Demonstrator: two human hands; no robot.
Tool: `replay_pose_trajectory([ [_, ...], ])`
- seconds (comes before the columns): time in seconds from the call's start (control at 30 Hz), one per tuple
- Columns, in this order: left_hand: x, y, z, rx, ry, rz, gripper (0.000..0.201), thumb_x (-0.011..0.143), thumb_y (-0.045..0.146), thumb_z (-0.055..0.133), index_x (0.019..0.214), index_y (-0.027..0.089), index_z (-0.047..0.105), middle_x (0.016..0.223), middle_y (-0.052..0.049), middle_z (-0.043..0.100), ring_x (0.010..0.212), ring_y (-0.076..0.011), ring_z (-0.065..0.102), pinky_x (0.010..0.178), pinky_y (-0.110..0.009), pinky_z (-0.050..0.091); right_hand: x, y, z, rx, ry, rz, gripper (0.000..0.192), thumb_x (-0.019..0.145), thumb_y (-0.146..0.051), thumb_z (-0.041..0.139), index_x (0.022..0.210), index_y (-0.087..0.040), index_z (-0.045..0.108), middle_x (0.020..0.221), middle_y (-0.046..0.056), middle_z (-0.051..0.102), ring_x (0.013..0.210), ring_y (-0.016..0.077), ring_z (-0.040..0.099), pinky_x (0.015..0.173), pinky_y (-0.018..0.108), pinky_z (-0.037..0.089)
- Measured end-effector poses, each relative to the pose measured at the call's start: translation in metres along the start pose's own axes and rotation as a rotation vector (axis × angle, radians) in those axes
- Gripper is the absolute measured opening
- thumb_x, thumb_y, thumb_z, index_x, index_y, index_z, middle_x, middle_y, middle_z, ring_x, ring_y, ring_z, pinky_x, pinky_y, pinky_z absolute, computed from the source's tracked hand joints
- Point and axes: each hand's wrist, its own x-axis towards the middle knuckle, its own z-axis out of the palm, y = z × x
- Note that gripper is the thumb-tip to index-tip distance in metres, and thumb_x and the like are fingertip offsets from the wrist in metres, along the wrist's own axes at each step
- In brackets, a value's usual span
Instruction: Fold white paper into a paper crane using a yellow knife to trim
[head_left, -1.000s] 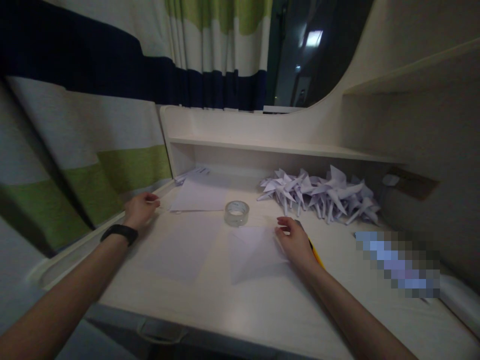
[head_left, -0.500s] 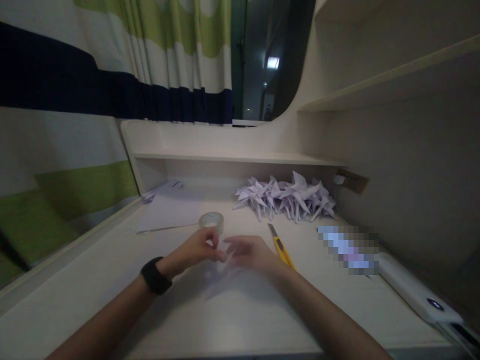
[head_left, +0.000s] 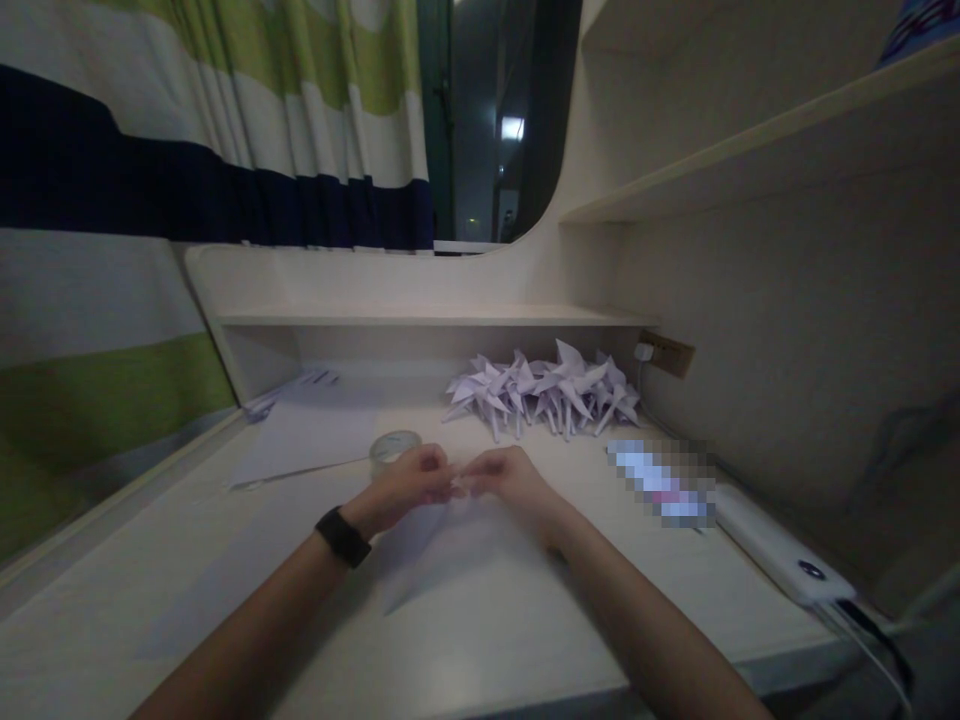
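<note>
Behind the paper piece, the tape roll lies on the surface, sheets to its left, pinwheels right and farther back

Home study corner, with patterned curtain and shelved desk

Open desk between the forearms — tape roll ahead on the left, paper pinwheels farther back.

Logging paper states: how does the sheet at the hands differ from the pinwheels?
The sheet is a single, mostly plain piece; the pinwheels are many, with pointed blades and stems. The sheet is at the left hand and right hand; the pinwheels are heaped apart from both, beneath the shelf. Both look like white paper.
</note>
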Motion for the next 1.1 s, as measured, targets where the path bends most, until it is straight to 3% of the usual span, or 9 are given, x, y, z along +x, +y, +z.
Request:
replay_pose_trajectory([
  [0.07,0.001,-0.006,0.0,-0.012,0.022,-0.06,0.037,0.074,0.052,0.067,0.079,0.018,0.055,0.076,-0.001,0.062,0.069,-0.015,0.066,0.062,-0.026,0.047,0.002,0.003,0.0,-0.015,0.066,-0.026,0.014,0.065,-0.027,0.073,0.071,-0.015,0.072,0.062,0.002,0.068,0.056,0.013,0.061,0.058,0.024,0.048],
  [0.17,0.001,-0.014,0.0,0.093,0.065,-0.088,0.044,0.081,0.059,0.054,0.08,0.016,0.06,0.072,-0.004,0.064,0.057,-0.0127,0.062,0.048,-0.022,0.041,0.003,0.007,0.002,-0.052,0.125,-0.059,0.014,0.067,-0.027,0.072,0.072,-0.014,0.071,0.063,0.002,0.068,0.057,0.0138,0.062,0.057,0.025,0.048],
  [0.27,-0.001,-0.019,0.001,0.169,0.046,-0.053,0.043,0.083,0.056,0.052,0.073,0.015,0.06,0.064,-0.002,0.06,0.05,-0.01,0.056,0.04,-0.018,0.031,0.002,0.011,0.007,-0.093,0.117,-0.085,0.016,0.07,-0.03,0.071,0.075,-0.015,0.071,0.066,0.003,0.069,0.059,0.0146,0.063,0.058,0.025,0.049],
  [0.43,-0.003,-0.02,0.005,0.168,0.073,-0.053,0.044,0.085,0.056,0.046,0.073,0.015,0.057,0.06,-0.001,0.056,0.046,-0.0093,0.05,0.037,-0.018,0.029,0.002,0.017,0.012,-0.165,0.117,-0.139,0.013,0.071,-0.027,0.068,0.076,-0.015,0.071,0.068,0.004,0.071,0.062,0.0156,0.064,0.061,0.026,0.049],
  [0.73,-0.005,-0.023,0.01,0.179,0.045,-0.017,0.042,0.086,0.051,0.045,0.064,0.016,0.051,0.051,0.003,0.047,0.04,-0.0069,0.038,0.037,-0.019,0.025,0.0,0.019,0.018,-0.136,0.162,-0.156,0.012,0.072,-0.027,0.069,0.078,-0.017,0.072,0.072,0.004,0.073,0.065,0.017,0.066,0.063,0.027,0.051],
  [0.93,-0.009,-0.022,0.017,0.053,0.078,0.016,0.037,0.083,0.05,0.052,0.068,0.016,0.051,0.056,0.004,0.044,0.044,-0.0059,0.035,0.038,-0.017,0.022,-0.001,0.021,0.02,-0.109,0.178,-0.133,0.014,0.072,-0.03,0.07,0.074,-0.016,0.071,0.067,0.004,0.071,0.061,0.0167,0.065,0.06,0.026,0.05],
  [1.1,-0.008,-0.023,0.018,0.101,0.131,0.029,0.033,0.081,0.045,0.057,0.067,0.016,0.051,0.055,0.004,0.046,0.043,-0.0061,0.037,0.038,-0.018,0.024,-0.001,0.021,0.017,-0.111,0.159,-0.134,0.011,0.07,-0.027,0.07,0.073,-0.017,0.071,0.066,0.003,0.071,0.059,0.016,0.064,0.058,0.025,0.05],
])
